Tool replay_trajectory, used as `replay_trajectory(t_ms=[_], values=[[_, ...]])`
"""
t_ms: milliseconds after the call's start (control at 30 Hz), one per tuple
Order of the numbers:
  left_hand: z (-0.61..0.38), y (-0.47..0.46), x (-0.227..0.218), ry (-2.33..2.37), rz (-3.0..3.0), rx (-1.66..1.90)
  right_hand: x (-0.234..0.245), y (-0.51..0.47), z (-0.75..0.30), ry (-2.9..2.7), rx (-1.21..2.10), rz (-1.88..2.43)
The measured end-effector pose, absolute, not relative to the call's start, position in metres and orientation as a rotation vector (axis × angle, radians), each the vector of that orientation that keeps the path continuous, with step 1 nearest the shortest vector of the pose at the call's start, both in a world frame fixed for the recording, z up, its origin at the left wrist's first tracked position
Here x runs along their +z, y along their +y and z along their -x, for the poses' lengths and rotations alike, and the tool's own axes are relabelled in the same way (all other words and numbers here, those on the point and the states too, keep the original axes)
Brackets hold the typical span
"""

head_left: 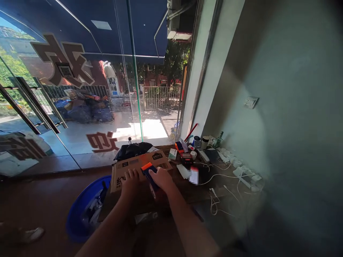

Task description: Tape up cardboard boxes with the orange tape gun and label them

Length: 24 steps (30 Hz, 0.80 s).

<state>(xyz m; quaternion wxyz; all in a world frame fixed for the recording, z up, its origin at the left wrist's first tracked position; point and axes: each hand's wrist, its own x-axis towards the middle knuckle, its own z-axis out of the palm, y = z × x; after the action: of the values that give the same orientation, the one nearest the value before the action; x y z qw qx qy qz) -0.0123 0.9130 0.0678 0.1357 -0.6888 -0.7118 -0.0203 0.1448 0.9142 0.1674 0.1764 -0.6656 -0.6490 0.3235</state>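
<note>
A brown cardboard box (158, 157) with printed labels and characters lies on the dark table in front of me. My left hand (130, 184) rests on its near left part, fingers spread and nothing in them. My right hand (164, 178) is closed around a dark blue handheld device with an orange end (148, 167), held tilted over the box's front edge. The thumb lies along the device's upper face. What kind of device it is, I cannot tell. Behind the box sits a black bag (136, 148).
A blue tub (73, 217) with plastic scraps stands at the left. Cluttering the table's right are white cables (214, 205), a power strip (248, 178), a small white-green box (173, 154), another orange-blue item (179, 146) and a green bottle (219, 139). Glass doors stand beyond.
</note>
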Motion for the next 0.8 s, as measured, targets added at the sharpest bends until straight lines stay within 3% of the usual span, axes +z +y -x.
replay_trajectory(t_ms=[167, 267, 367, 567, 800], values=[[0.014, 0.909, 0.074, -2.042, 2.014, 0.0, 0.071, 0.804, -0.173, -1.67, 1.078, 1.986], [0.013, 0.906, 0.078, -2.032, 2.027, -0.013, -0.004, 0.771, -0.179, -1.596, 0.947, 2.118], [0.013, 0.905, 0.08, -2.041, 2.034, -0.04, -0.049, 0.776, -0.171, -1.6, 0.846, 2.132], [0.02, 0.908, 0.055, -2.002, 2.055, -0.15, -0.041, 0.833, -0.151, -1.683, 1.024, 2.093], [0.031, 0.923, -0.008, -1.352, 2.884, 0.04, -0.024, 0.852, -0.14, -1.699, 1.01, 2.144]])
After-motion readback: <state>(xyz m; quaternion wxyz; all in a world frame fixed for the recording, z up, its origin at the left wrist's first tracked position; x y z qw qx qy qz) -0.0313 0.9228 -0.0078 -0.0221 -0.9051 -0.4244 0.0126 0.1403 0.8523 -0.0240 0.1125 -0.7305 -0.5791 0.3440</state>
